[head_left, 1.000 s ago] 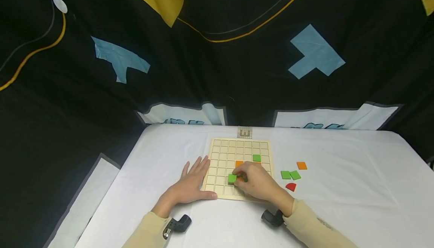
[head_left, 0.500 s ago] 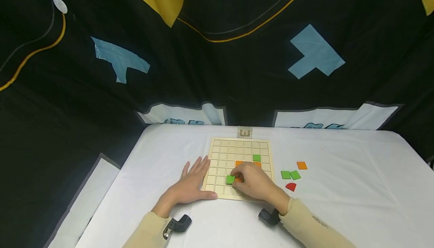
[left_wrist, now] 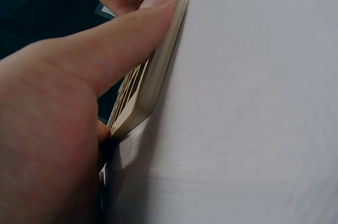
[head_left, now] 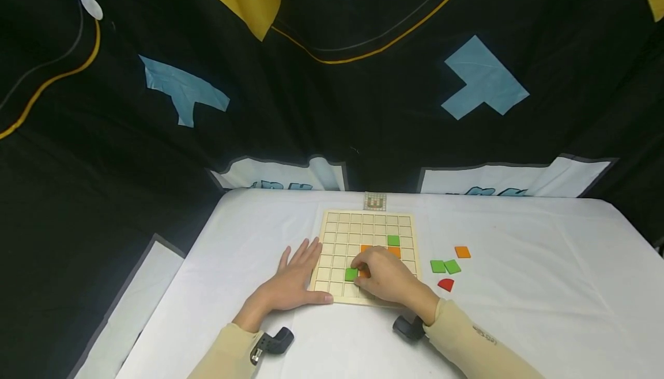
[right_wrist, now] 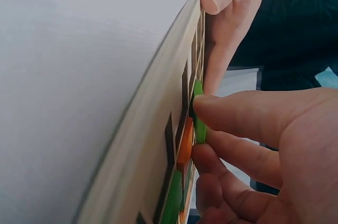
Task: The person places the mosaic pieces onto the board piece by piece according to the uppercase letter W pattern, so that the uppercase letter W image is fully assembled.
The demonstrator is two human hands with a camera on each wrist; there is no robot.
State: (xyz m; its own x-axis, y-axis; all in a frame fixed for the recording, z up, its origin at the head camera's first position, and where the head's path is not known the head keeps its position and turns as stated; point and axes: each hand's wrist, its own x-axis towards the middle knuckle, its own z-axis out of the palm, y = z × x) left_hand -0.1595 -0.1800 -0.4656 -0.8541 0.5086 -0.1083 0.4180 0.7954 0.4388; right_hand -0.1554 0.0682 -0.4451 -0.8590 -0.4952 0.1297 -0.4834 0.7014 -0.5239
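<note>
A wooden grid board lies on the white table. My right hand pinches a green square tile between thumb and fingers at the board's lower middle. In the right wrist view this green tile is slightly tilted over the grid, beside an orange tile set in the board. A second green tile and an orange tile sit farther up the grid. Other tiles are partly hidden under my right hand. My left hand rests spread against the board's left edge, thumb at its front corner.
Right of the board lie two loose green tiles, an orange tile and a red quarter-round piece. A small patterned grid card lies behind the board. A black curtain hangs beyond the table.
My right hand has shifted slightly left, carrying the green tile left over the grid. The left hand has stayed where it was.
</note>
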